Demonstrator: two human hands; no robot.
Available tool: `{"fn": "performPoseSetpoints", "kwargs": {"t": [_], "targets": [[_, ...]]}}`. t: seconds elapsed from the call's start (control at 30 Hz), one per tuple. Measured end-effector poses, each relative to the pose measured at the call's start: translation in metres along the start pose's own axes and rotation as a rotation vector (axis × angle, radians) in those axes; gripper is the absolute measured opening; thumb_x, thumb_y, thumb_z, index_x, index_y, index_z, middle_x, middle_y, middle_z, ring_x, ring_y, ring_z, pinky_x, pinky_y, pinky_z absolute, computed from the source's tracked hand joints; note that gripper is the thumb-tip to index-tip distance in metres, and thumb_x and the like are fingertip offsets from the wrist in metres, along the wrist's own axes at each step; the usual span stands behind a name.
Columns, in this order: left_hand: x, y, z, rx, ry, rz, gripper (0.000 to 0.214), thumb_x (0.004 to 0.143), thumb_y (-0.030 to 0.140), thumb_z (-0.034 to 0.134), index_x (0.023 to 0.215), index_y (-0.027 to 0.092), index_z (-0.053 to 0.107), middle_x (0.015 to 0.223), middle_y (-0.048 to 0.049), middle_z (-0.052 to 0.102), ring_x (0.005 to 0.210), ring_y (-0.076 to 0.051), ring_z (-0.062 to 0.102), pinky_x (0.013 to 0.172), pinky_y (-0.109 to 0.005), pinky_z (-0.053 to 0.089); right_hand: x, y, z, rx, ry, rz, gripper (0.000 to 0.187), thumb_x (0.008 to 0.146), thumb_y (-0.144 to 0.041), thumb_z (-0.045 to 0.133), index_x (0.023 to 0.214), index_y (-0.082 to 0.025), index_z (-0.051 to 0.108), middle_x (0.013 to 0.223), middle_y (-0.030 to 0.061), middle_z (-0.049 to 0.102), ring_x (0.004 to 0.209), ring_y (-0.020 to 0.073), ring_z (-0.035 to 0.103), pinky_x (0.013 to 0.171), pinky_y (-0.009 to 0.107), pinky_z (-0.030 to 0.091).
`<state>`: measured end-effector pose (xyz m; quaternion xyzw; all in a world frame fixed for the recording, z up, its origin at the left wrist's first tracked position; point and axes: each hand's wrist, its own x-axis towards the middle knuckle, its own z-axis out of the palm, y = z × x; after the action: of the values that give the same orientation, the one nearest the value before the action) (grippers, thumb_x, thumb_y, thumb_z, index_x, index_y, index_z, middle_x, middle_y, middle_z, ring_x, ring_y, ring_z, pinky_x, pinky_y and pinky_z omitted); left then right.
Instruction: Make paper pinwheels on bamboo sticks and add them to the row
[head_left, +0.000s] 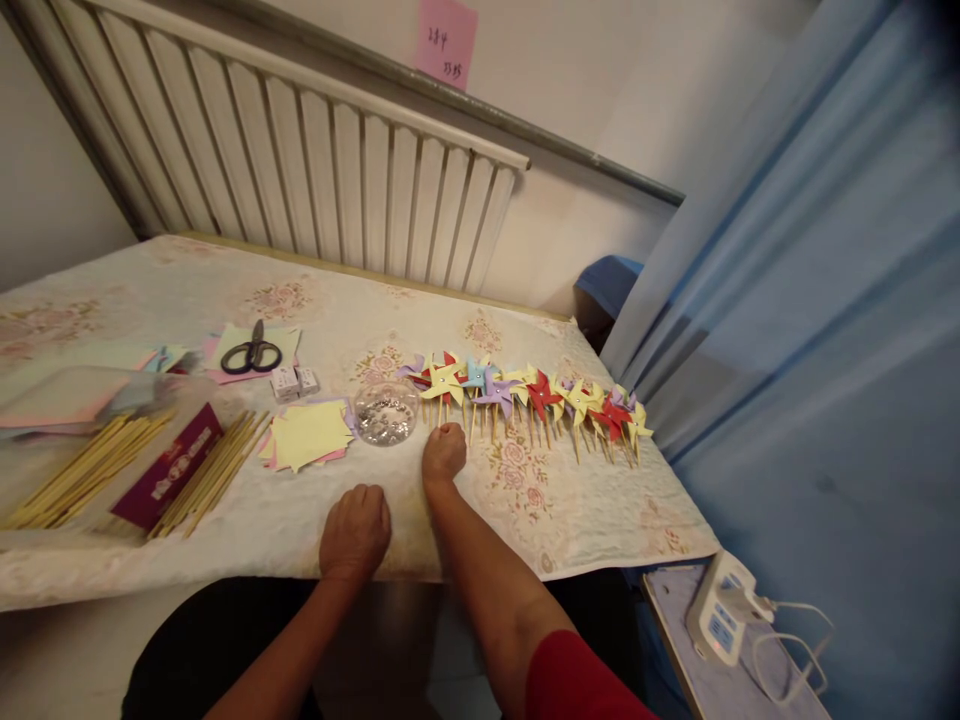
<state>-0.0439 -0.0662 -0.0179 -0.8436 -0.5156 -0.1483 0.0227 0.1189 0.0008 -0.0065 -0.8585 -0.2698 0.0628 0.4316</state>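
My left hand [356, 530] rests as a closed fist on the table's front edge, with nothing showing in it. Farther forward, my right hand [444, 455] is also closed, at the lower end of the stick of a yellow pinwheel [442, 382]; whether its fingers grip that stick is hidden. A row of paper pinwheels in red [543, 394], purple [497, 391], yellow and blue lies to the right on thin wooden sticks. Left of my right hand is a round clear dish [385, 414] of small shiny pieces. Beside it lies a stack of cut paper [309, 435], yellow on top.
Black-handled scissors [253, 352] lie on coloured paper, near two small boxes [294, 382]. Wooden sticks [214, 475] and a purple packet label [171, 468] are at left. A radiator [322, 160] stands behind the table, a blue curtain [810, 350] and power strip [724, 610] at right.
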Motion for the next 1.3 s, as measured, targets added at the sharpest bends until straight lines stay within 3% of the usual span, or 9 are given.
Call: {"fn": "performPoseSetpoints", "kwargs": {"t": [1.3], "targets": [[-0.001,0.001,0.001,0.007,-0.010,-0.006,0.028,0.098,0.021,0.037,0.084,0.018,0.060,0.085,-0.0112,0.060,0.085,-0.027,0.056,0.076,-0.040,0.036,0.000,0.008,0.013,-0.120,0.022,-0.167,0.010,0.088,-0.015,0.055,0.096,-0.020,0.058,0.099,0.0084,0.065,0.084,0.0210,0.064,0.069,0.029,0.043]]}}
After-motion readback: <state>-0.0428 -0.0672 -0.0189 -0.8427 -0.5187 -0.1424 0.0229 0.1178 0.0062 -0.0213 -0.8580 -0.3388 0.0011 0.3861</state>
